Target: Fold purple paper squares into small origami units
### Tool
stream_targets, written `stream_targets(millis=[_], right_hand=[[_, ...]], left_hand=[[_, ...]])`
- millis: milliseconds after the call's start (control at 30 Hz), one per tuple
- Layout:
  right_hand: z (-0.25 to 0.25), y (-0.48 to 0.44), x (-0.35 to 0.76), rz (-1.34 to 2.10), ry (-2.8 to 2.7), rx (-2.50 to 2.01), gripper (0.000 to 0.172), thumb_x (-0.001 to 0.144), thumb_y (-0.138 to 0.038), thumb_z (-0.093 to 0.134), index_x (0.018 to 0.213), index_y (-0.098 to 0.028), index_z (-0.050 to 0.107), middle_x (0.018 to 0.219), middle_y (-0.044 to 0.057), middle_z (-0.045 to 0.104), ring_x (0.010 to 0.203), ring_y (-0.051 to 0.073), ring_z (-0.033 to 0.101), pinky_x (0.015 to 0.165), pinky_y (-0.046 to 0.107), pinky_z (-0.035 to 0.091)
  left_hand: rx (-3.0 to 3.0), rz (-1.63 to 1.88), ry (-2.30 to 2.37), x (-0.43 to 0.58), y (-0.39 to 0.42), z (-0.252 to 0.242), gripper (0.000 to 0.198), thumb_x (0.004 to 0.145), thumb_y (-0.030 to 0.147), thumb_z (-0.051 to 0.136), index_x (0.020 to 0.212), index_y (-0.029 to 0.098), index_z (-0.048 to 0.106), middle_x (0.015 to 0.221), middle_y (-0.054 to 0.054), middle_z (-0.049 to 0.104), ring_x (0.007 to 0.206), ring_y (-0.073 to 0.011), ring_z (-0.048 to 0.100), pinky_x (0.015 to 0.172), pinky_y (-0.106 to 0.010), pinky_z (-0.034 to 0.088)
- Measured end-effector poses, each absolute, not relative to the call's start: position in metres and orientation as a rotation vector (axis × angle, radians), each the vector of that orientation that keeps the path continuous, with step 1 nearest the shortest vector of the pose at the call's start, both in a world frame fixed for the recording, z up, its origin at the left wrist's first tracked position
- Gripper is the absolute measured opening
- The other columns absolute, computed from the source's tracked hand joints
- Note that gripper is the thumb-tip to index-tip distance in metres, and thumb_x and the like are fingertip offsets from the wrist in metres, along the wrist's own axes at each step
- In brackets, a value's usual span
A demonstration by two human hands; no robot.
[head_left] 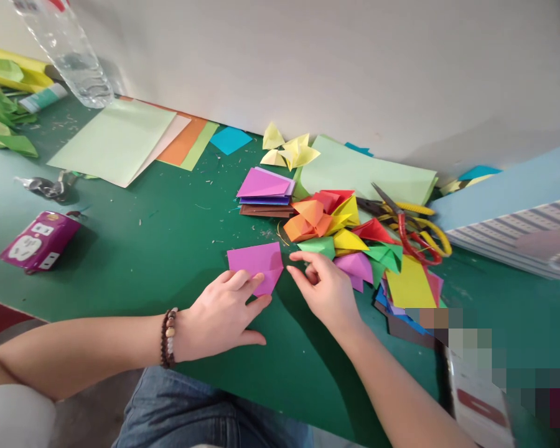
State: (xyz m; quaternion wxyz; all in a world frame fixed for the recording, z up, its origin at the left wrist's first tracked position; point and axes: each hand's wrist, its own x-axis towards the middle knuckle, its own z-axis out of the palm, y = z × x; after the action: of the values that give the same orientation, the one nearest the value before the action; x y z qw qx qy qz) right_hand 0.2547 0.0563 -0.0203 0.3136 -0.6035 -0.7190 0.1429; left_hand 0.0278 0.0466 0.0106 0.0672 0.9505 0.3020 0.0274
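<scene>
A sheet of purple paper [259, 256] with folded corners lies on the green table [177, 236] in front of me. My left hand [226, 305] rests on it, fingertips pressing its lower part and thumb spread away. Just off the paper's right corner, my right hand [320, 280] hovers with thumb and index finger apart and nothing visible between them; its other fingers curl in. Beside my right hand lie folded paper pieces in orange [308, 221], green [317, 247], yellow [349, 241] and purple [356, 267]. A stack of purple, blue and brown paper [266, 183] sits beyond.
Scissors with red handles [404, 230] and a yellow-handled pair lie at the right. Larger paper sheets [116, 137] lie along the wall, near a water bottle [74, 62]. A purple carton [42, 241], a glue stick [43, 98] and green scraps are on the left.
</scene>
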Motion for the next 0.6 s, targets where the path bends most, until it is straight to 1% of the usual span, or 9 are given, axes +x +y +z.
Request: stream_targets(millis=[67, 133, 233, 333, 400, 500, 600], right_hand=[[-0.022, 0.059, 0.254, 0.235, -2.017, -1.53, 0.016, 0.092, -0.033, 0.054, 0.092, -0.02, 0.064, 0.084, 0.005, 0.065, 0.063, 0.015, 0.058, 0.062, 0.028, 0.048], [-0.023, 0.061, 0.253, 0.154, -2.123, -1.48, 0.019, 0.094, -0.031, 0.052, 0.083, -0.019, 0.064, 0.083, 0.006, 0.064, 0.071, 0.016, 0.061, 0.062, 0.027, 0.046], [-0.025, 0.061, 0.253, 0.099, -2.221, -1.441, 0.024, 0.095, -0.028, 0.05, 0.076, -0.019, 0.061, 0.076, 0.004, 0.061, 0.069, 0.015, 0.06, 0.058, 0.026, 0.043], [-0.025, 0.059, 0.253, 0.1, -2.275, -1.39, 0.027, 0.097, -0.028, 0.047, 0.074, -0.019, 0.059, 0.073, 0.003, 0.059, 0.067, 0.014, 0.059, 0.057, 0.024, 0.042], [-0.024, 0.057, 0.253, 0.121, -2.304, -1.351, 0.027, 0.097, -0.028, 0.046, 0.075, -0.019, 0.058, 0.071, 0.002, 0.058, 0.066, 0.013, 0.058, 0.057, 0.024, 0.042], [-0.023, 0.054, 0.252, 0.16, -2.334, -1.289, 0.026, 0.098, -0.029, 0.046, 0.076, -0.019, 0.058, 0.072, 0.002, 0.059, 0.066, 0.013, 0.058, 0.059, 0.023, 0.042], [-0.021, 0.05, 0.251, 0.177, -2.354, -1.245, 0.024, 0.097, -0.028, 0.047, 0.078, -0.019, 0.058, 0.072, 0.002, 0.06, 0.066, 0.013, 0.059, 0.06, 0.023, 0.043]], left_hand=[[2.858, 0.085, 0.911, 0.028, 0.047, 0.01, 0.066, 0.079, 0.067, 0.059, 0.126, 0.021, 0.057, 0.136, -0.012, 0.052, 0.114, -0.0284, 0.047, 0.092, -0.041, 0.043], [2.85, 0.092, 0.91, 0.028, 0.047, 0.009, 0.065, 0.079, 0.066, 0.059, 0.126, 0.021, 0.056, 0.137, -0.012, 0.051, 0.115, -0.0287, 0.047, 0.092, -0.041, 0.043], [2.833, 0.099, 0.91, 0.029, 0.047, 0.009, 0.07, 0.078, 0.065, 0.062, 0.13, 0.019, 0.052, 0.137, -0.012, 0.051, 0.114, -0.0284, 0.047, 0.092, -0.041, 0.041], [2.8, 0.103, 0.933, 0.031, 0.047, 0.011, 0.088, 0.074, 0.065, 0.067, 0.139, 0.011, 0.04, 0.132, -0.012, 0.056, 0.11, -0.027, 0.049, 0.092, -0.039, 0.04], [2.784, 0.105, 0.957, 0.032, 0.047, 0.013, 0.096, 0.071, 0.065, 0.07, 0.141, 0.007, 0.035, 0.128, -0.013, 0.058, 0.109, -0.0269, 0.049, 0.091, -0.037, 0.04], [2.781, 0.105, 0.984, 0.033, 0.047, 0.014, 0.098, 0.07, 0.063, 0.071, 0.14, 0.006, 0.034, 0.124, -0.013, 0.06, 0.108, -0.0274, 0.05, 0.09, -0.036, 0.038], [2.779, 0.109, 0.982, 0.033, 0.047, 0.014, 0.098, 0.071, 0.063, 0.071, 0.141, 0.007, 0.031, 0.125, -0.013, 0.06, 0.109, -0.0272, 0.05, 0.09, -0.036, 0.037]])
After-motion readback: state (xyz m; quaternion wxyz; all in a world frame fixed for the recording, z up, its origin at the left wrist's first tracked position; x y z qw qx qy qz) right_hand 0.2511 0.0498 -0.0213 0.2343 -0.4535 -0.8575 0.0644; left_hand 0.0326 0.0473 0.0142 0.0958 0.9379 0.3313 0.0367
